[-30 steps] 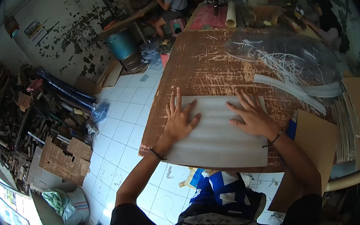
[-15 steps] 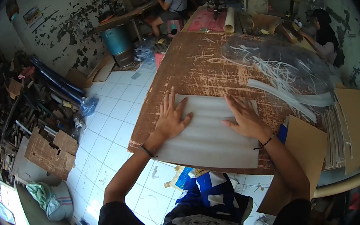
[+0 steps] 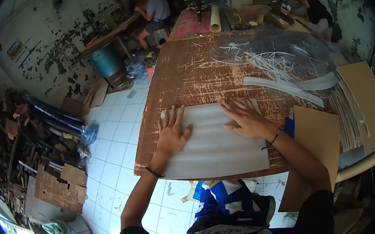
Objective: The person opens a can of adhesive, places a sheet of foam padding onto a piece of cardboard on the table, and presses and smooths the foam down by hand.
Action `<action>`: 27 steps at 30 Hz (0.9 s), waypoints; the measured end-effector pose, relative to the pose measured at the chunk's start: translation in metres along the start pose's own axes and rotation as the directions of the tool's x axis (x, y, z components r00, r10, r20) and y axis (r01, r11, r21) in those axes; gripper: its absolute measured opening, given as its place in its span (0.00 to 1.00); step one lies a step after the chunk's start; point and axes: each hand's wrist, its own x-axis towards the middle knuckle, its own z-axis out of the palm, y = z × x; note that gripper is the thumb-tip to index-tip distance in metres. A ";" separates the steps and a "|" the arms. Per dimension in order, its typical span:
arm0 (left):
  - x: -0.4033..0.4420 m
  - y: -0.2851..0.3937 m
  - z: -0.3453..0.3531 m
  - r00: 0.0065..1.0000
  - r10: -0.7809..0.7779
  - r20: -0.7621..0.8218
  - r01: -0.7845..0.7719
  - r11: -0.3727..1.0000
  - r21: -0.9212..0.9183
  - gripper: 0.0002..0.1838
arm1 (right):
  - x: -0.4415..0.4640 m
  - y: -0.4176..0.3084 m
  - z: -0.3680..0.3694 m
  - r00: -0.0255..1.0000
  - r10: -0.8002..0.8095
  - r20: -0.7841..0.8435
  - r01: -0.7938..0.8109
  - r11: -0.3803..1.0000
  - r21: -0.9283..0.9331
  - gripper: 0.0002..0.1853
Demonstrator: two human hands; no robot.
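Observation:
A pale sheet of foam-like material [image 3: 214, 150] lies flat on the scratched brown tabletop [image 3: 183, 78], close to its front edge. My left hand [image 3: 171, 132] rests palm down on the sheet's left side, fingers spread and pointing away from me. On the upper right part of the sheet lies my right hand [image 3: 247, 120], also flat, its fingers stretched out toward the far edge. Neither hand grips anything. The sheet has soft ripples running across it between the hands.
White strips [image 3: 278, 64] and clear plastic cover the table's far right. A brown cardboard piece [image 3: 314, 145] and stacked sheets [image 3: 347, 116] stand at the right. A cream tube [image 3: 214, 19] lies at the back. Two people sit farther off, near a blue drum [image 3: 105, 61] and at far right.
My view has shifted, so the table and sheet appear turned slightly. Both hands stay flat on the sheet; the left-hand fingers now sit nearer its far left corner.

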 end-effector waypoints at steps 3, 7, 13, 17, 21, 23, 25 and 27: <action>-0.006 -0.002 -0.003 0.998 -0.067 -0.009 0.066 0.991 -0.113 0.50 | 0.004 -0.008 -0.004 0.998 -0.057 -0.009 0.057 0.996 -0.066 0.36; -0.011 -0.007 -0.006 0.989 -0.038 -0.140 0.026 0.996 -0.082 0.44 | 0.012 -0.005 0.001 0.996 -0.086 -0.039 0.085 0.996 -0.012 0.40; -0.007 -0.008 0.005 0.974 0.108 -0.199 -0.084 0.989 0.124 0.38 | 0.002 -0.009 -0.003 0.998 -0.064 -0.029 0.065 0.997 0.030 0.44; -0.001 -0.002 -0.003 0.998 0.048 -0.037 -0.053 0.988 -0.145 0.37 | 0.002 -0.002 0.005 0.994 -0.096 -0.058 0.101 0.990 0.093 0.45; -0.002 -0.014 0.005 0.992 0.122 -0.027 -0.119 0.989 0.089 0.39 | 0.008 -0.007 0.006 0.998 -0.064 -0.012 0.065 0.995 0.071 0.41; -0.006 -0.015 0.006 0.981 0.161 -0.111 -0.131 0.963 0.234 0.39 | 0.002 -0.005 0.006 0.998 -0.059 0.022 0.060 0.997 -0.043 0.38; -0.002 -0.010 0.006 0.979 0.155 -0.131 -0.127 0.971 0.203 0.40 | 0.002 -0.007 0.001 0.999 -0.037 0.014 0.037 0.999 0.015 0.35; -0.002 -0.008 0.002 0.993 0.094 -0.072 -0.095 0.995 -0.018 0.40 | 0.002 -0.011 -0.004 0.999 -0.051 -0.010 0.051 0.999 0.019 0.35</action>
